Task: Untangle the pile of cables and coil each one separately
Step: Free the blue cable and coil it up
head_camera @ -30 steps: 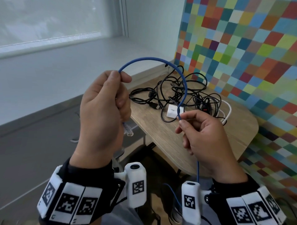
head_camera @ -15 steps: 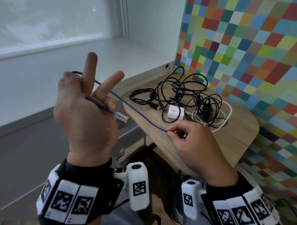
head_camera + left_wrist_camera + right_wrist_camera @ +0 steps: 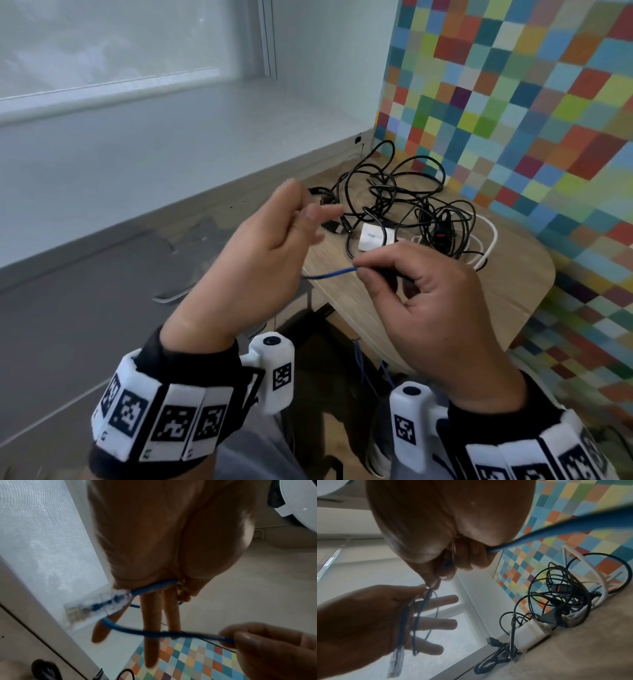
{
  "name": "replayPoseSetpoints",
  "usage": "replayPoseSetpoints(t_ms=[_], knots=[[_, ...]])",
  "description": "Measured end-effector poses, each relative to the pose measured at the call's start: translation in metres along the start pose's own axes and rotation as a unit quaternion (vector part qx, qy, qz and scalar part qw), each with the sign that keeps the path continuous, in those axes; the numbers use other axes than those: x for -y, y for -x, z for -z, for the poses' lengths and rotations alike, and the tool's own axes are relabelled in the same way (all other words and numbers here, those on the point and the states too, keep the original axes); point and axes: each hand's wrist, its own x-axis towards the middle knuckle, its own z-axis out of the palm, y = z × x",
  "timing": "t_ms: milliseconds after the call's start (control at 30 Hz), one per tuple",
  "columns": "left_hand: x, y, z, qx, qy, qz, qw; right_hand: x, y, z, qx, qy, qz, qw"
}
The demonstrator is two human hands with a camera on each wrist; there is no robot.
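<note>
A thin blue network cable [image 3: 329,274] runs between my two hands above the table's near edge. My left hand [image 3: 301,212] has its fingers stretched out, with the cable looped round them [image 3: 154,632]. Its thumb clamps the cable against the palm just behind the clear plug [image 3: 96,607], which hangs free. My right hand [image 3: 359,269] pinches the cable between thumb and forefinger a short way to the right; the rest trails down under that wrist [image 3: 556,528]. The tangled pile of black cables [image 3: 404,205] lies untouched on the table behind my hands.
The small wooden table [image 3: 479,301] stands against a colourful checkered wall [image 3: 513,102]. In the pile are a white charger block [image 3: 375,236] and a white cable [image 3: 489,246]. A window sill [image 3: 137,154] runs along the left, with grey floor below.
My left hand has come down and towards the right hand, so the blue span between them is much shorter. The cable has gone from an arch to a loop round my left fingers.
</note>
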Motion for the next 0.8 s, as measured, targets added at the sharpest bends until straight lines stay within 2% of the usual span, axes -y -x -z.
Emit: replayPoseSetpoints(t_ms=[133,233,333,400,500,633,733,800], knots=[[-0.01,0.005,-0.009,0.101,-0.006,0.03,0.994,0.004,0.0,-0.003,0.024,-0.031,0.027,0.999],[-0.014,0.006,-0.014,0.134,-0.014,0.055,0.989,0.006,0.0,-0.001,0.004,-0.054,0.02,0.998],[-0.011,0.002,-0.015,0.148,0.005,0.048,0.988,0.005,0.001,0.0,-0.034,-0.068,-0.013,0.997],[-0.009,0.002,-0.015,0.159,0.031,0.066,0.985,0.003,0.001,0.002,-0.052,-0.059,-0.047,0.996],[-0.009,0.004,-0.013,0.17,0.131,0.115,0.97,-0.003,-0.002,0.008,-0.005,-0.089,-0.072,0.993],[-0.009,0.003,-0.011,0.148,0.226,0.161,0.949,-0.003,-0.002,0.012,0.064,-0.174,-0.079,0.979],[-0.009,0.003,-0.015,0.14,0.21,0.167,0.953,0.001,-0.002,0.008,0.026,-0.163,-0.085,0.983],[-0.01,0.003,-0.018,0.16,0.188,0.151,0.957,0.003,-0.002,0.006,-0.019,-0.158,-0.093,0.983]])
